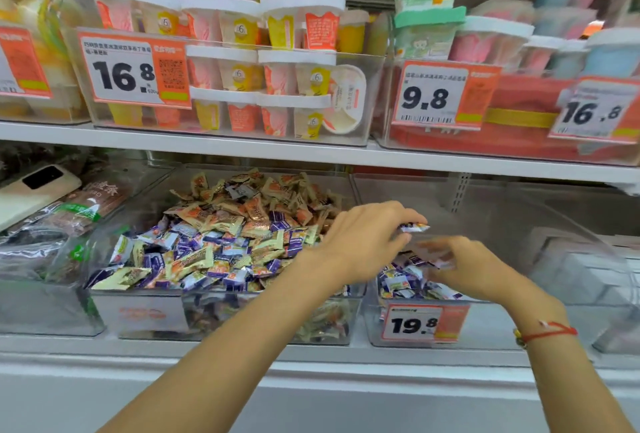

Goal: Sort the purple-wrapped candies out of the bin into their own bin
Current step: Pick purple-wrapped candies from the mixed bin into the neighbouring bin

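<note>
Purple-wrapped candies (401, 282): a small heap lies in the clear bin at lower right of centre; many more are mixed with cream and orange wrappers in the bin to its left.
Mixed bin (145, 314): clear plastic, centre of the frame, piled high, the heap rising toward the back.
Purple bin (485, 325): clear plastic, just right of the mixed bin, with a "19.8" price tag (424, 323) on its front wall.
Left hand (363, 242): above the wall between the two bins, fingertips pinching one purple candy (414, 227) over the purple bin.
Right hand (464, 268): low over the purple heap, motion-blurred; fingers curled near a candy, but whether it grasps anything cannot be told. A red cord bracelet (550, 332) circles the wrist.
Lower shelf (311, 353): white board carrying both bins, bottom half of the frame.
Upper shelf (242, 146): white board across the middle, carrying clear bins of lidded dessert cups (239, 28) with tags reading "16.8" and "9.8".
Left side: dark foil snack packets (52, 224) in a neighbouring bin.
Room: a shop display, brightly lit.
</note>
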